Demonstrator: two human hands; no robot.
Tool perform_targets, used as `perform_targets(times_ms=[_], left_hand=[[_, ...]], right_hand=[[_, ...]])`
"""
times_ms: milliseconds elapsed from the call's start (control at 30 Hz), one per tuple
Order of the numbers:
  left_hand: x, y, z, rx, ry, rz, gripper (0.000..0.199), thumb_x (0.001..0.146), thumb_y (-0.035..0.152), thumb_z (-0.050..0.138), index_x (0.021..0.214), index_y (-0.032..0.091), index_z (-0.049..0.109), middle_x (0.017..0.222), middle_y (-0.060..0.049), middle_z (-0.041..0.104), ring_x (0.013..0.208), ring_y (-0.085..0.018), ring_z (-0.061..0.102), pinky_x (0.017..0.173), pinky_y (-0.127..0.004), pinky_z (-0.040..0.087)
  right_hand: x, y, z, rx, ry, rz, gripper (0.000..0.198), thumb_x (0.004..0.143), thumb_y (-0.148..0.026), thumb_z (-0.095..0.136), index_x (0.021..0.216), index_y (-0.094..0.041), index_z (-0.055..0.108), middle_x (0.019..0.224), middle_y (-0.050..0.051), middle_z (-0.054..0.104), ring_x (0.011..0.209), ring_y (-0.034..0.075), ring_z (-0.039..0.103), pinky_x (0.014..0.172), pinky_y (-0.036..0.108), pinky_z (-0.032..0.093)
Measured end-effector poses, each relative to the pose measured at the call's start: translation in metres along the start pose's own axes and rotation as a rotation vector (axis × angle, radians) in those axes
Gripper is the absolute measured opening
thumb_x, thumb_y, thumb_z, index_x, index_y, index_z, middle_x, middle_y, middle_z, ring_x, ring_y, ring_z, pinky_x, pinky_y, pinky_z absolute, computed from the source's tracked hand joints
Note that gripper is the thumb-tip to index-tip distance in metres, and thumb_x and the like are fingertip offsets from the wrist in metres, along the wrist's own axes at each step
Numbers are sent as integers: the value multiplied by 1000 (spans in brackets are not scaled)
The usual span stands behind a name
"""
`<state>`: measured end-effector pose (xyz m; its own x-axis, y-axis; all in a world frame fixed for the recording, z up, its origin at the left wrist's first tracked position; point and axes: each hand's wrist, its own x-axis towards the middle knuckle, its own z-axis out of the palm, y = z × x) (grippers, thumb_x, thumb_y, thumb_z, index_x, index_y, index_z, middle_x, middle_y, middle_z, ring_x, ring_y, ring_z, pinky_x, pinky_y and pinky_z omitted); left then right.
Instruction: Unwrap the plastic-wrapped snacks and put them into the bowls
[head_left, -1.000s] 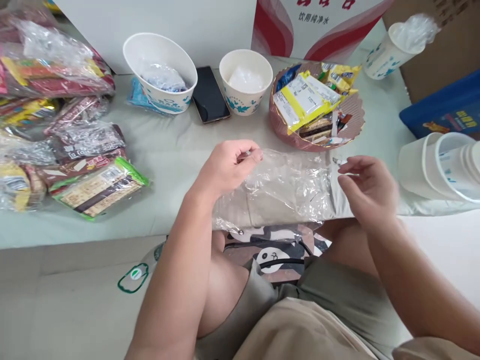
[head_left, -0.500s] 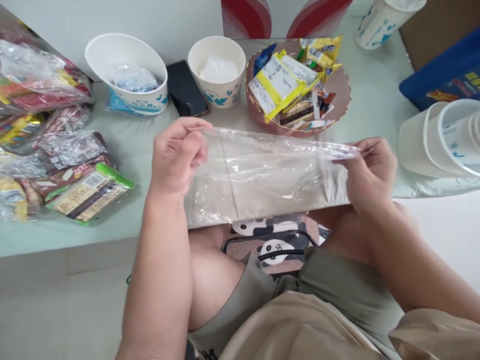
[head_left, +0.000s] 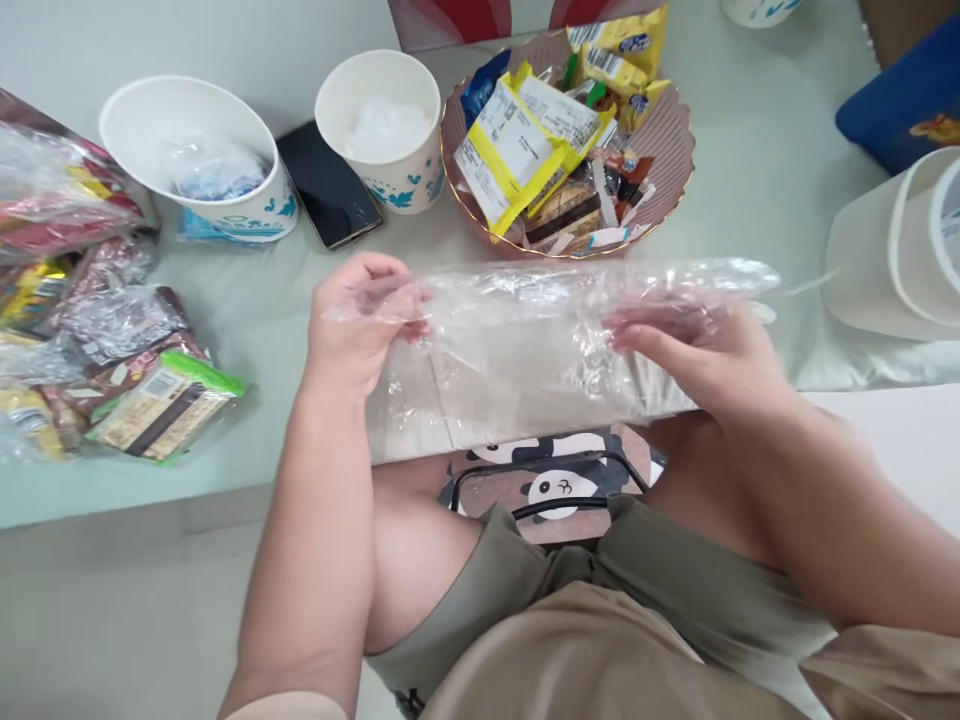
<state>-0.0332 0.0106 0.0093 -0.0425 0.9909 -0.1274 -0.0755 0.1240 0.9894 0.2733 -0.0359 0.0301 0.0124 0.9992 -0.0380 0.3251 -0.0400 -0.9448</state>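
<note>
A clear plastic bag (head_left: 502,350) is stretched between my two hands at the table's front edge. My left hand (head_left: 367,315) grips its left end, fingers curled, with film lying over them. At the other end my right hand (head_left: 697,345) holds the bag between thumb and fingers; shiny film covers those fingers and partly hides them. The bag looks see-through, with only the pale cloth showing behind it. Just beyond it stands a pink ribbed bowl (head_left: 684,190) with a gold rim, filled with wrapped snacks.
Behind my left hand are a phone (head_left: 330,185), a paper tub (head_left: 255,215) with plastic packets and another paper tub (head_left: 405,185) with white contents. Wrapped snacks (head_left: 161,405) lie at left. White containers (head_left: 862,260) and a blue package (head_left: 900,140) stand at right.
My right hand has shifted its hold, and the film now spreads over its fingers. The bag's upper edge has bunched up and reaches farther right. The view has moved slightly.
</note>
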Motion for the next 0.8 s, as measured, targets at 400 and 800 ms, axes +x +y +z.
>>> perform_targets(times_ms=[400, 800], left_hand=[[8, -20, -15, 113, -62, -94, 45, 71, 57, 89, 92, 27, 63, 57, 9, 71, 40, -9, 59, 37, -24, 40], [8, -18, -10, -9, -219, -121, 50, 64, 37, 95, 102, 27, 64, 102, 6, 80, 65, -13, 72, 56, -28, 53]], right_hand=[[11, 26, -11, 6, 61, -238, 12, 80, -30, 75, 88, -28, 67, 70, -3, 62, 49, 12, 52, 48, 31, 41], [16, 30, -9, 11, 260, -173, 23, 70, -37, 78, 59, -25, 62, 91, 6, 63, 79, 19, 58, 67, 35, 47]])
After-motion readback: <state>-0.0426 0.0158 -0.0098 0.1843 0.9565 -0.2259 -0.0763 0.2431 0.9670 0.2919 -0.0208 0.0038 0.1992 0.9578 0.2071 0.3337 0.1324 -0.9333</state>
